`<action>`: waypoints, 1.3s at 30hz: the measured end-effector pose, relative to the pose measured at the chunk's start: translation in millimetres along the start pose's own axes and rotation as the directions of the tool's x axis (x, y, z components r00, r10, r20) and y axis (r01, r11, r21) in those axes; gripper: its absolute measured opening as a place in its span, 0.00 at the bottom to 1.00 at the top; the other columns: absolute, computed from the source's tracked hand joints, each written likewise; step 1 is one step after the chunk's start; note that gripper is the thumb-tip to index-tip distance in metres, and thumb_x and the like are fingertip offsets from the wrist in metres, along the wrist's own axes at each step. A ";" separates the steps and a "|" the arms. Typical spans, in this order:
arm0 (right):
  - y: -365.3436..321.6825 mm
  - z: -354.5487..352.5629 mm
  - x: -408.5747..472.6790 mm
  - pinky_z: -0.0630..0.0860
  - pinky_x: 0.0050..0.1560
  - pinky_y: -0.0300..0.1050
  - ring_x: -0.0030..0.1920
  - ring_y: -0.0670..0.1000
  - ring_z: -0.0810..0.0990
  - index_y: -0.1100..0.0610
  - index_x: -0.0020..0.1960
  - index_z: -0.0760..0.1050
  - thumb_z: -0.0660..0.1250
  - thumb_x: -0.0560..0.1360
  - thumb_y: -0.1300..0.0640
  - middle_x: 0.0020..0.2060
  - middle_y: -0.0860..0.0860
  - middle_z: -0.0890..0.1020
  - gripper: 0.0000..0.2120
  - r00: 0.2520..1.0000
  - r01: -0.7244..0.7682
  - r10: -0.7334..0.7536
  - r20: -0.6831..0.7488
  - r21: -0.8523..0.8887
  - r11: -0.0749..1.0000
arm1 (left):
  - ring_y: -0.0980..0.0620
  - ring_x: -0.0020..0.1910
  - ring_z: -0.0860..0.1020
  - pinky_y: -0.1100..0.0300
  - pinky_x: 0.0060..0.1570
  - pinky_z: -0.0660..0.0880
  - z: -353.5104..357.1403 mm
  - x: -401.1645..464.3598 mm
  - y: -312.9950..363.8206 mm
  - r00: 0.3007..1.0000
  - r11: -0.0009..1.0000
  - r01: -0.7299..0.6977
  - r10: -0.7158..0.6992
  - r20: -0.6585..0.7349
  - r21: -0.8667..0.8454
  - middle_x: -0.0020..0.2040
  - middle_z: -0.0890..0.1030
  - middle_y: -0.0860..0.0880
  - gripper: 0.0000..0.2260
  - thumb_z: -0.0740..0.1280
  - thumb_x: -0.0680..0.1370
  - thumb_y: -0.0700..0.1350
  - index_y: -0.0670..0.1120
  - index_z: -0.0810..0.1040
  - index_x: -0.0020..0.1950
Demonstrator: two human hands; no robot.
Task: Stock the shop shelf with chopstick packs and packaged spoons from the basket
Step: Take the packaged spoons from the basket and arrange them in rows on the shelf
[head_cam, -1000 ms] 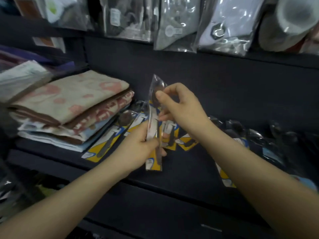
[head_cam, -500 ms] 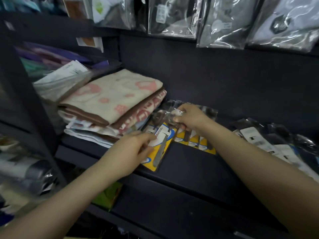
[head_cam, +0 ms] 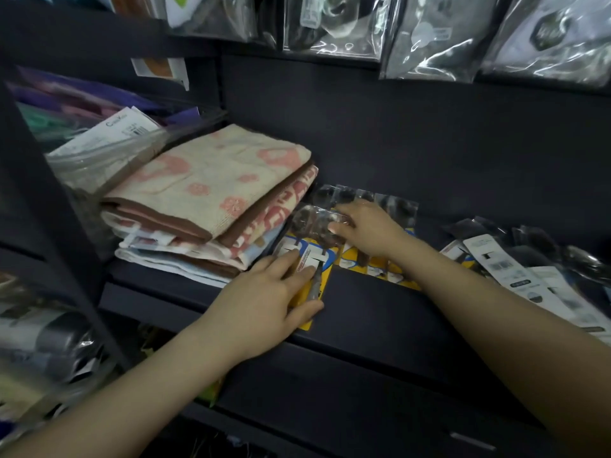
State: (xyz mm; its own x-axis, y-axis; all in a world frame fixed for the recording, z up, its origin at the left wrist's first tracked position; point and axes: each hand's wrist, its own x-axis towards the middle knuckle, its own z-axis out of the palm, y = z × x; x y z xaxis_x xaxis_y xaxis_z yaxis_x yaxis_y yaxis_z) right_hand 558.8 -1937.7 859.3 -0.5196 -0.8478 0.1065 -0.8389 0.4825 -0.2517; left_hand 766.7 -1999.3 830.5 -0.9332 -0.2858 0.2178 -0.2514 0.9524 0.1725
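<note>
A packaged spoon (head_cam: pixel 315 256) on a yellow and blue card lies flat on the dark shelf (head_cam: pixel 380 312), just right of the towel stack. My left hand (head_cam: pixel 264 302) grips its lower end, thumb under the card. My right hand (head_cam: pixel 367 228) presses on its clear upper end, over the spoon bowl. Behind and to the right, a row of several more packaged spoons (head_cam: pixel 380 269) lies side by side. No basket is in view.
A stack of folded towels (head_cam: pixel 211 200) fills the shelf's left part. More packs with white labels (head_cam: pixel 515 269) lie at the right. Bagged goods (head_cam: pixel 429 38) hang from the shelf above. A dark upright post (head_cam: pixel 49 226) stands at the left.
The spoon pack was held upright in both hands a second ago; it has been lowered and laid flat beside the towels. The camera has swung left.
</note>
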 end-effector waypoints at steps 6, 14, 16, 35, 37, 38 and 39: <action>25.5 -26.4 -45.2 0.68 0.66 0.52 0.69 0.56 0.68 0.55 0.71 0.65 0.55 0.80 0.52 0.69 0.53 0.69 0.20 0.990 0.137 -0.143 -0.013 -0.201 0.970 | 0.43 0.59 0.77 0.49 0.55 0.77 -1.2 1.4 -2.1 1.000 0.999 -0.019 0.018 0.018 0.030 0.64 0.77 0.46 0.31 0.50 0.72 0.64 0.46 0.76 0.63; 93.3 -55.1 -117.2 0.68 0.62 0.50 0.61 0.55 0.75 0.51 0.62 0.73 0.58 0.76 0.60 0.61 0.47 0.78 0.16 0.980 0.157 -0.104 0.170 -0.334 0.930 | 0.43 0.58 0.76 0.49 0.57 0.75 -3.4 16.2 23.4 0.984 0.991 -0.132 0.131 -0.121 -0.006 0.59 0.78 0.45 0.23 0.55 0.74 0.58 0.45 0.77 0.60; 96.0 -54.6 -133.2 0.62 0.67 0.43 0.66 0.53 0.71 0.53 0.69 0.68 0.58 0.79 0.59 0.68 0.47 0.73 0.19 0.960 0.218 -0.143 0.243 -0.321 0.922 | 0.46 0.58 0.75 0.51 0.57 0.75 -1.8 22.8 38.4 0.963 0.972 -0.235 0.230 -0.139 -0.020 0.59 0.77 0.47 0.21 0.56 0.74 0.57 0.46 0.77 0.58; 148.2 -52.3 -126.2 0.71 0.55 0.50 0.58 0.59 0.74 0.62 0.53 0.72 0.54 0.79 0.46 0.56 0.59 0.76 0.20 1.000 -0.015 0.019 0.008 -0.312 0.950 | 0.53 0.54 0.74 0.57 0.47 0.80 44.1 -1.4 127.3 0.788 0.807 -0.582 0.589 -0.178 0.096 0.56 0.81 0.50 0.20 0.60 0.73 0.60 0.49 0.73 0.59; 148.9 -53.1 -121.2 0.71 0.54 0.51 0.53 0.59 0.75 0.61 0.43 0.73 0.52 0.79 0.43 0.47 0.60 0.77 0.23 1.000 -0.024 0.023 -0.009 -0.183 0.983 | 0.52 0.51 0.77 0.57 0.45 0.80 45.4 -9.4 132.0 0.776 0.811 -0.574 0.584 -0.237 0.115 0.53 0.82 0.50 0.15 0.61 0.74 0.56 0.49 0.74 0.56; 146.2 -53.7 -119.3 0.72 0.51 0.51 0.47 0.58 0.75 0.60 0.37 0.72 0.53 0.79 0.42 0.40 0.59 0.76 0.24 1.000 -0.017 0.015 -0.026 -0.073 0.997 | 0.51 0.50 0.79 0.56 0.44 0.80 46.2 -12.1 133.5 0.775 0.814 -0.566 0.580 -0.251 0.133 0.53 0.82 0.50 0.14 0.61 0.75 0.55 0.49 0.75 0.56; 142.6 -53.7 -117.5 0.71 0.47 0.51 0.41 0.56 0.75 0.61 0.34 0.70 0.55 0.79 0.43 0.35 0.57 0.74 0.25 1.000 0.003 -0.002 -0.031 0.016 1.000 | 0.50 0.50 0.80 0.55 0.44 0.80 46.5 -14.3 134.8 0.776 0.818 -0.555 0.574 -0.259 0.149 0.54 0.82 0.49 0.14 0.61 0.76 0.53 0.49 0.76 0.56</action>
State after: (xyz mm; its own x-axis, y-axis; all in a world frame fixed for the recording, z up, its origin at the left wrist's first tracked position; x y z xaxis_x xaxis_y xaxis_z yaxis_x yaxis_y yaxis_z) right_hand 491.5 -1757.5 862.5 -0.5223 -0.8417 0.1371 -0.8377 0.4763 -0.2671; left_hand 734.3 -1862.0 806.0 -0.8025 0.2975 0.5172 0.2742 0.9537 -0.1232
